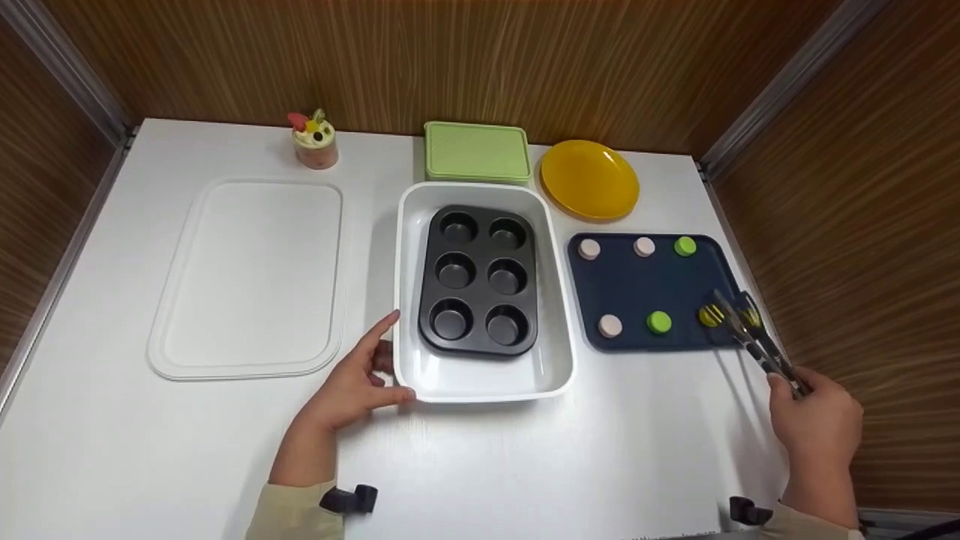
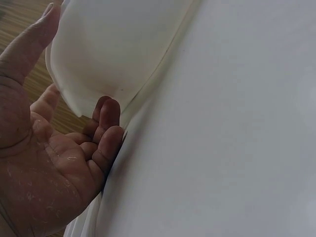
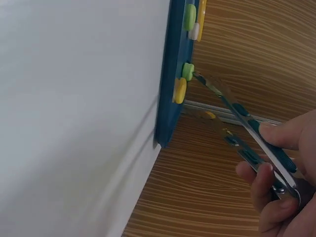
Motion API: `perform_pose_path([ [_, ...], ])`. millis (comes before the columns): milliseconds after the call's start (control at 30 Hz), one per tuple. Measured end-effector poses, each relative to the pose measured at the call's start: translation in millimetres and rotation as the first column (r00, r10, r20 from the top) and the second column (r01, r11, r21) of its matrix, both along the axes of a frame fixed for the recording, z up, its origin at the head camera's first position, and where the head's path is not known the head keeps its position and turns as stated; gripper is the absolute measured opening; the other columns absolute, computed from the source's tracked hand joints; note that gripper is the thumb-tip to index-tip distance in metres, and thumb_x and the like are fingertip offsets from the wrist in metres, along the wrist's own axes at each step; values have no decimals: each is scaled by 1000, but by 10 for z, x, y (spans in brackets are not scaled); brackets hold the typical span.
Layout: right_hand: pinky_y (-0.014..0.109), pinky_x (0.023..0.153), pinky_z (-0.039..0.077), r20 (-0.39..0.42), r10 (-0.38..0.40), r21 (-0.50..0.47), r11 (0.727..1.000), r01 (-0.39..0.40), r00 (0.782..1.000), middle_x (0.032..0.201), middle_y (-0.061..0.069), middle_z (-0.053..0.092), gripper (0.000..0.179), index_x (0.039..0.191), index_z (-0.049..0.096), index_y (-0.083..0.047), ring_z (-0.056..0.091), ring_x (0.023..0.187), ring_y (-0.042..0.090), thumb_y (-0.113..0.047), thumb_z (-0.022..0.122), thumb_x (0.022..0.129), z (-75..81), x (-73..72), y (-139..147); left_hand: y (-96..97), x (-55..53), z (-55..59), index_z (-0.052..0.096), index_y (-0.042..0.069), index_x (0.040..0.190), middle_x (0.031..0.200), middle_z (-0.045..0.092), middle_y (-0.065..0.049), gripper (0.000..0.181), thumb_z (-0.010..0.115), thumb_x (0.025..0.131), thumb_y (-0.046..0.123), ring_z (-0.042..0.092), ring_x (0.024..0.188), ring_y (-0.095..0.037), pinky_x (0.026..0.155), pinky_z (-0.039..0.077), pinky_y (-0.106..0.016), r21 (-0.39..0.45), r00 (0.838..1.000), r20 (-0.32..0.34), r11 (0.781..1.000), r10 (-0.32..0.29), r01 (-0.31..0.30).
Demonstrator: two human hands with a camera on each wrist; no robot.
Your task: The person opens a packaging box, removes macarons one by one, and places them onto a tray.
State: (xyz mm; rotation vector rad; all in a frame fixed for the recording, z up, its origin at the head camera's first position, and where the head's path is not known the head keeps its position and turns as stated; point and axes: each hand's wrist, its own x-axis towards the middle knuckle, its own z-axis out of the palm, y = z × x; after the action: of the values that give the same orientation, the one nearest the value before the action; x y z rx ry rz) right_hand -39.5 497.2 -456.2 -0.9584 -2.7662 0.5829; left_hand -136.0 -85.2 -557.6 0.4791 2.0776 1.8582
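My left hand (image 1: pixel 356 384) rests at the near left corner of a white bin (image 1: pixel 559 345), index finger along its left side and thumb at its front edge. Inside the bin lies a black muffin tin (image 1: pixel 480 289), its cups bare. My right hand (image 1: pixel 817 412) holds metal tongs (image 1: pixel 766 360), their arms apart. The tong tips hover by a yellow macaron (image 1: pixel 710 315) on a navy tray (image 1: pixel 630 289); the right wrist view shows no contact with the yellow macaron (image 3: pixel 179 91). Pale pink macarons (image 1: pixel 610 325) and green macarons (image 1: pixel 659 322) also sit on the tray.
A white lid (image 1: pixel 255 277) lies flat on the left. Along the back stand a decorated dessert cup (image 1: pixel 316 146), a green lidded box (image 1: pixel 478 152) and a yellow plate (image 1: pixel 589 180). Wood-grain walls (image 1: pixel 450 67) enclose the white table (image 1: pixel 480 472).
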Motion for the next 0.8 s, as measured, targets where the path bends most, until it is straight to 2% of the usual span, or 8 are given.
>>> perform_pose_path([
  [167, 65, 103, 40, -61, -14, -13, 1000, 13, 998, 137, 38, 58, 52, 141, 59, 11, 53, 128, 56, -27, 60, 106, -64, -49, -48, -5, -2, 10, 26, 7, 168, 121, 62, -25, 110, 93, 80, 6, 63, 102, -29, 80, 49, -30, 3, 1000, 1, 1000, -2, 2],
  [333, 65, 102, 40, -162, 11, 32, 999, -6, 987, 130, 39, 61, 45, 133, 65, 11, 54, 124, 58, -23, 64, 103, -140, -74, -87, -5, -1, 12, 26, 7, 168, 122, 63, -24, 110, 93, 80, 6, 64, 103, -30, 80, 49, -30, 3, 1000, 2, 1000, -4, 4],
  [567, 65, 105, 38, -181, -45, -8, 999, 44, 982, 136, 37, 59, 47, 138, 64, 8, 51, 129, 57, -25, 62, 104, -189, -90, -33, 4, 1, 8, 26, 8, 168, 121, 63, -23, 111, 93, 80, 7, 63, 102, -27, 80, 48, -30, 8, 1000, 6, 1000, -2, 2],
  [700, 62, 104, 39, -246, -56, 0, 998, 58, 968, 130, 36, 63, 42, 133, 68, 7, 54, 126, 56, -21, 66, 102, -285, -122, 72, 7, 0, 6, 26, 9, 168, 122, 63, -23, 111, 94, 80, 7, 63, 102, -26, 80, 47, -30, 13, 1000, 17, 1000, 2, -2],
  [800, 61, 106, 39, -257, -62, 3, 998, 65, 964, 129, 37, 63, 41, 132, 67, 9, 55, 125, 56, -18, 66, 102, -365, -132, 146, 6, 1, 11, 26, 8, 168, 122, 63, -23, 111, 94, 80, 6, 63, 101, -26, 80, 48, -30, 13, 1000, 12, 1000, 3, -3],
])
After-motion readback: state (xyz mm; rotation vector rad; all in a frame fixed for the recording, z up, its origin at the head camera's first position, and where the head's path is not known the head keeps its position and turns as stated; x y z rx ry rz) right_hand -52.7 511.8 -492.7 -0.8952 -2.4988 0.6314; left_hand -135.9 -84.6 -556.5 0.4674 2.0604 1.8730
